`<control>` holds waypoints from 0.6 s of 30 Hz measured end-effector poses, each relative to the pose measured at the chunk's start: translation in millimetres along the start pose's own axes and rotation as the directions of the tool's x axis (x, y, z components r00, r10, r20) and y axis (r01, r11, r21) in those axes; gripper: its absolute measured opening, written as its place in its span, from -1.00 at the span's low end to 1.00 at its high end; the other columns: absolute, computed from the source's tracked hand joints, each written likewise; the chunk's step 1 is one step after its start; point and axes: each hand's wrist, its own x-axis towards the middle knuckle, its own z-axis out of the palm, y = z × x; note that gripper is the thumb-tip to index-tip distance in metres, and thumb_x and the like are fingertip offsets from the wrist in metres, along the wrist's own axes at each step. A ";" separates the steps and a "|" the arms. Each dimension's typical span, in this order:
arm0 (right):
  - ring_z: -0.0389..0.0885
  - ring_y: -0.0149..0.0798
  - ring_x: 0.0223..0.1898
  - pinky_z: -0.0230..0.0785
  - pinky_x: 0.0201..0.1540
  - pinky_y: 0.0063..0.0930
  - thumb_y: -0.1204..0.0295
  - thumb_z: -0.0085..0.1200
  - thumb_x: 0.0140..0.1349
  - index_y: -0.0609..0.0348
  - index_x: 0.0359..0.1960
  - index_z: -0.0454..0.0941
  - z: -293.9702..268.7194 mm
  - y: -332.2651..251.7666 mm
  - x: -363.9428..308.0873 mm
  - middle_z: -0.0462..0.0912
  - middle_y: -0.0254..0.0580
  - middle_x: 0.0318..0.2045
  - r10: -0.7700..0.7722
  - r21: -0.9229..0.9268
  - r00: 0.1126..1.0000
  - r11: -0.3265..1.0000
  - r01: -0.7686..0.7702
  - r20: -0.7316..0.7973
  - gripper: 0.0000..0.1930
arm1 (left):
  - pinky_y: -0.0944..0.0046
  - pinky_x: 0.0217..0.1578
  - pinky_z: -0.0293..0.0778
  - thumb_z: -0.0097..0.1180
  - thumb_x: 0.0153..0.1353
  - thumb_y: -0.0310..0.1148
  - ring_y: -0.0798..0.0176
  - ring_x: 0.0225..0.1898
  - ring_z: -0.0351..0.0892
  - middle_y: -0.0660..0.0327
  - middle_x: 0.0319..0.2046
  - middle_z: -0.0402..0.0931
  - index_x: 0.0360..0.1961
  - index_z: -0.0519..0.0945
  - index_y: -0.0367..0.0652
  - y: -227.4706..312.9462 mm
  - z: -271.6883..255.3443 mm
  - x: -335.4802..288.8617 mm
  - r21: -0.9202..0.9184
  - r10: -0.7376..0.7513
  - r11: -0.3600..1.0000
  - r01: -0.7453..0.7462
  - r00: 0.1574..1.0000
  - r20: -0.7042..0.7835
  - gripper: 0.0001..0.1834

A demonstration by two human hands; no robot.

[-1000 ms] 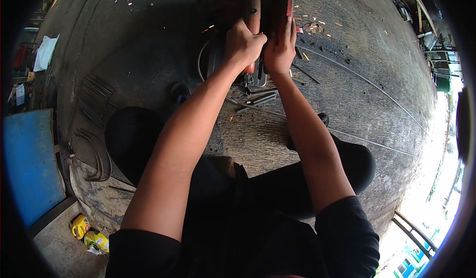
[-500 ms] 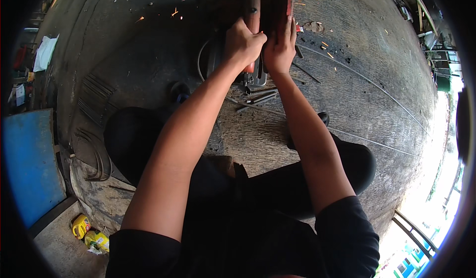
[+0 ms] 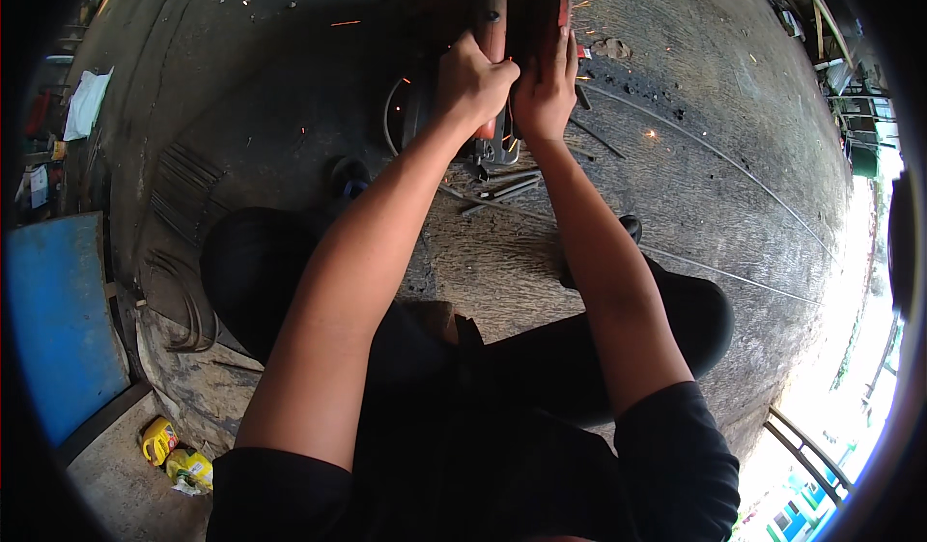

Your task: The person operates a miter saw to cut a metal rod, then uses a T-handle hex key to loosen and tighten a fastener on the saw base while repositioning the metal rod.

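Rough grey floor (image 3: 734,117); person's left grip (image 3: 475,80) wrapped closed round a red cylindrical handle (image 3: 491,30); right grip (image 3: 547,98) flat, unclenched, fingers (image 3: 561,55) against red-edged round guard (image 3: 564,6).

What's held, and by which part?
Left grip holds the cutting machine by its reddish handle, near the lower end. Right grip appears laid against the red-edged guard, open.

- One left hand (image 3: 473,83) and one right hand (image 3: 547,102), two in all
- One cutting machine (image 3: 435,15), with one orange-red handle (image 3: 492,22) and one red-edged round guard (image 3: 563,13)
- Two long thin rods (image 3: 715,154)
- Short bars (image 3: 510,191), at least three, overlapping
- One bundle of dark rods (image 3: 188,186), too dim to count singly
- Two dark shoes (image 3: 349,175)
- Two black sleeves (image 3: 280,489)
- One blue panel (image 3: 63,320)
- One white sheet (image 3: 89,102)
- One yellow container (image 3: 156,442)
- One yellow packet (image 3: 189,471)
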 end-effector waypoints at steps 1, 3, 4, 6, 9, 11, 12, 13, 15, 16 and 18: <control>0.44 0.29 0.02 0.48 -0.11 -0.10 0.48 -0.03 0.19 0.04 0.31 0.12 -0.3 -0.4 0.0 0.27 0.26 0.18 -0.010 -0.010 1.000 1.000 0.010 -0.003 -0.39 | 0.14 -0.35 0.48 0.16 -0.21 -0.31 0.00 -0.44 0.59 -0.08 -0.53 0.53 -0.38 0.48 -0.42 -1.0 0.4 -0.1 0.000 -0.001 1.000 0.001 1.000 0.000 -0.61; 0.44 0.29 0.02 0.47 -0.11 -0.10 0.48 -0.03 0.18 0.04 0.31 0.12 -0.6 -0.4 -0.4 0.27 0.26 0.18 -0.020 -0.021 1.000 1.000 0.020 -0.006 -0.39 | 0.14 -0.36 0.48 0.16 -0.21 -0.31 0.00 -0.45 0.59 -0.07 -0.54 0.53 -0.39 0.47 -0.41 -1.4 0.8 -0.4 0.017 0.000 1.000 0.000 1.000 -0.008 -0.62; 0.43 0.29 0.03 0.47 -0.10 -0.10 0.48 -0.03 0.19 0.03 0.31 0.12 -0.7 0.1 -0.5 0.27 0.26 0.18 -0.015 -0.011 1.000 1.000 0.015 0.000 -0.39 | 0.14 -0.36 0.48 0.16 -0.21 -0.31 0.00 -0.45 0.59 -0.07 -0.54 0.53 -0.39 0.47 -0.41 -1.1 0.5 -0.7 0.017 0.000 1.000 0.000 1.000 -0.007 -0.62; 0.43 0.29 0.03 0.47 -0.10 -0.09 0.48 -0.03 0.19 0.03 0.31 0.12 -0.7 0.8 -0.6 0.27 0.26 0.18 -0.008 -0.002 1.000 1.000 0.009 0.007 -0.39 | 0.14 -0.36 0.48 0.16 -0.20 -0.31 0.02 -0.45 0.59 -0.06 -0.54 0.53 -0.39 0.47 -0.41 -0.2 -0.1 -1.7 0.002 0.003 1.000 -0.003 1.000 0.003 -0.62; 0.43 0.29 0.04 0.47 -0.10 -0.09 0.48 -0.03 0.19 0.03 0.31 0.11 -0.5 0.6 -0.9 0.27 0.26 0.18 -0.020 -0.004 1.000 1.000 0.020 0.000 -0.38 | 0.15 -0.37 0.48 0.16 -0.20 -0.31 0.04 -0.45 0.59 -0.05 -0.55 0.53 -0.40 0.47 -0.41 1.1 -0.5 -2.6 0.002 0.012 1.000 -0.012 1.000 -0.011 -0.62; 0.42 0.29 0.05 0.46 -0.09 -0.09 0.48 -0.02 0.18 0.03 0.31 0.11 0.1 -0.8 -1.5 0.27 0.26 0.18 0.005 0.017 1.000 1.000 -0.005 0.002 -0.38 | 0.15 -0.37 0.48 0.16 -0.20 -0.31 0.05 -0.46 0.59 -0.04 -0.55 0.53 -0.40 0.47 -0.41 1.1 -1.0 -2.6 0.008 -0.007 1.000 0.007 1.000 0.002 -0.62; 0.42 0.29 0.05 0.46 -0.09 -0.09 0.48 -0.02 0.18 0.03 0.31 0.11 -0.2 -0.2 -1.6 0.27 0.26 0.18 0.005 0.016 1.000 1.000 -0.005 0.002 -0.38 | 0.16 -0.38 0.48 0.16 -0.20 -0.31 0.06 -0.46 0.59 -0.04 -0.55 0.53 -0.40 0.47 -0.41 1.2 -0.9 -2.7 0.012 -0.026 1.000 0.025 1.000 0.016 -0.62; 0.41 0.29 0.05 0.45 -0.08 -0.09 0.48 -0.02 0.18 0.03 0.31 0.11 -0.6 0.6 -1.5 0.26 0.26 0.18 0.005 0.002 1.000 1.000 -0.005 0.015 -0.38 | 0.16 -0.38 0.48 0.16 -0.20 -0.31 0.06 -0.46 0.59 -0.04 -0.55 0.53 -0.40 0.47 -0.41 1.2 -0.7 -2.5 0.012 -0.026 1.000 0.025 1.000 0.016 -0.62; 0.40 0.29 0.06 0.44 -0.07 -0.08 0.48 -0.02 0.18 0.03 0.31 0.11 -0.6 0.8 -1.4 0.26 0.25 0.18 0.007 -0.012 1.000 1.000 -0.007 0.028 -0.38 | 0.16 -0.38 0.48 0.16 -0.20 -0.31 0.06 -0.47 0.58 -0.03 -0.55 0.53 -0.39 0.48 -0.41 0.5 -0.3 -2.1 0.003 -0.003 1.000 0.003 1.000 0.006 -0.62; 0.40 0.29 0.06 0.44 -0.06 -0.08 0.48 -0.03 0.18 0.03 0.31 0.11 0.1 0.3 -1.1 0.27 0.25 0.18 -0.003 0.000 1.000 1.000 0.003 0.010 -0.38 | 0.16 -0.38 0.48 0.16 -0.20 -0.31 0.06 -0.47 0.58 -0.03 -0.55 0.53 -0.39 0.48 -0.41 -0.3 -0.1 -2.0 0.004 -0.004 1.000 0.004 1.000 0.007 -0.62; 0.40 0.29 0.06 0.44 -0.06 -0.08 0.48 -0.03 0.19 0.03 0.31 0.11 0.0 0.1 -1.1 0.27 0.25 0.18 -0.012 0.012 1.000 1.000 0.012 -0.007 -0.38 | 0.16 -0.38 0.48 0.16 -0.21 -0.30 0.06 -0.47 0.58 -0.03 -0.55 0.52 -0.39 0.48 -0.41 -0.7 -0.3 -1.5 -0.005 0.012 1.000 -0.012 1.000 -0.003 -0.62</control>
